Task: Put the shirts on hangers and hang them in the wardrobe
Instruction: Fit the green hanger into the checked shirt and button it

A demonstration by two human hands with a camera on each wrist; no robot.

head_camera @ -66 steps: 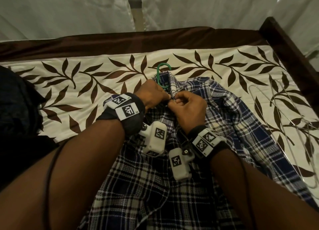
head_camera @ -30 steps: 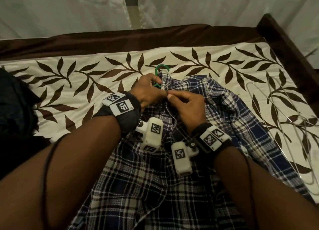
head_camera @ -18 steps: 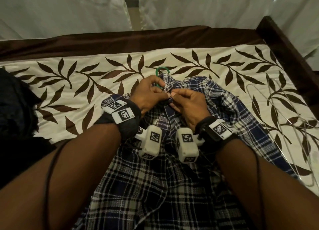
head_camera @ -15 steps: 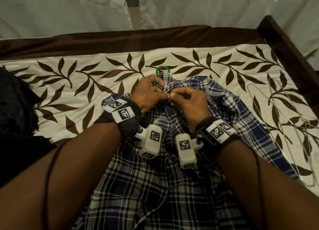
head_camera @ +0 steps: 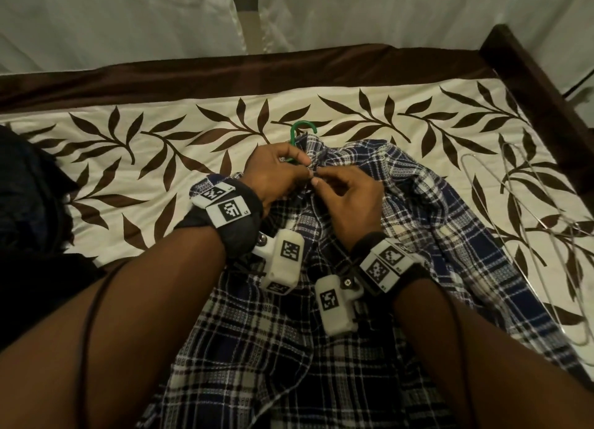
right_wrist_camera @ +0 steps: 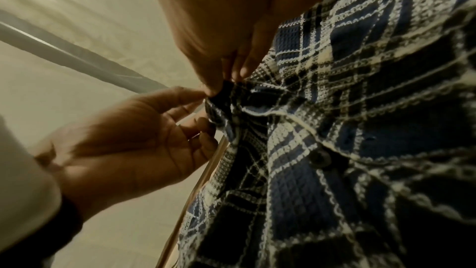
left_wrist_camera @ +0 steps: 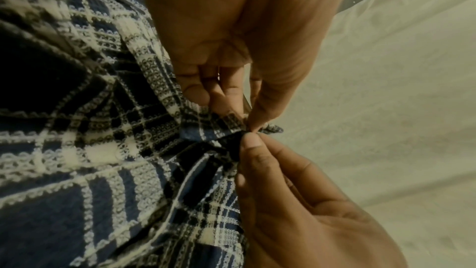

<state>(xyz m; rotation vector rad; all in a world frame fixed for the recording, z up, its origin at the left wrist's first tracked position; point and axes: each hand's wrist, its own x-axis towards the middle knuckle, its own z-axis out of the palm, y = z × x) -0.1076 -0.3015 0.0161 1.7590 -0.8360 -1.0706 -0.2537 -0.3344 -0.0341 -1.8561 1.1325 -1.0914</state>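
While both hands [head_camera: 276, 174] [head_camera: 348, 200] pinch the plaid shirt [head_camera: 450, 235], probably its collar, each grip stays tight.

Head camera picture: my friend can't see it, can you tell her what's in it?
Two hands, left hand and right hand, pinch the collar of a blue plaid shirt lying on a leaf-patterned bed. A green hanger hook pokes out above the collar.

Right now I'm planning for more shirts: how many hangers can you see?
3, perhaps more: the green hanger inside the plaid shirt, hook showing, and seemingly two overlapping wire hangers on the bedspread.
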